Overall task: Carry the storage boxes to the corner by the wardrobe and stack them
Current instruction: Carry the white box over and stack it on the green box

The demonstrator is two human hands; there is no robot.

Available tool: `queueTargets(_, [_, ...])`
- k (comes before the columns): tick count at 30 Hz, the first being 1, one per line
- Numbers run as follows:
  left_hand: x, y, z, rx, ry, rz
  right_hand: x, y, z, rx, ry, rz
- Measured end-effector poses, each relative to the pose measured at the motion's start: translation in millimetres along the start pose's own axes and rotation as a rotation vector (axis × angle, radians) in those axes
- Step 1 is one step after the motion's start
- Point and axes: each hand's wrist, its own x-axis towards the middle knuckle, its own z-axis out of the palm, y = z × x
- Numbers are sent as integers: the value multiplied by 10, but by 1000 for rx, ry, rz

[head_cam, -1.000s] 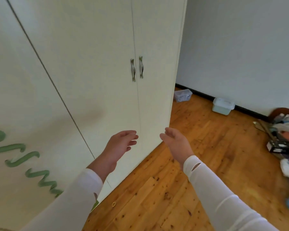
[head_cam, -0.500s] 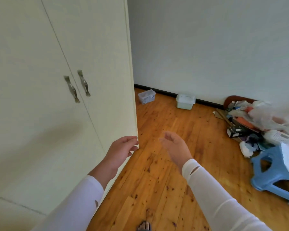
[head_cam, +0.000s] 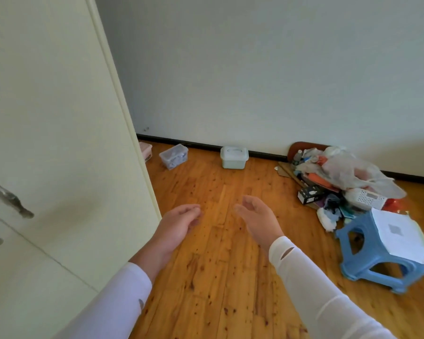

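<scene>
Out front over the wooden plank floor (head_cam: 213,260), left hand (head_cam: 175,226) and right hand (head_cam: 257,217) were both spread, holding nothing. The clear plastic lidded box (head_cam: 173,156) and pale green lidded box with handle (head_cam: 234,157) sat far off by the wall, well apart. Risky bit imo: tripping on the blue plastic stool (head_cam: 367,263) at right, or clipping the cream wardrobe (head_cam: 59,143).
</scene>
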Motion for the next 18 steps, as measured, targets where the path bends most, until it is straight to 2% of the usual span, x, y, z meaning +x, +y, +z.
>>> queueTargets(11, [1571, 631, 1220, -4, -35, -27, 1789, 107, -1149, 26, 38, 22])
queueTargets(18, [2268, 1015, 1800, 2, -28, -45, 2720, 69, -1769, 29, 33, 6])
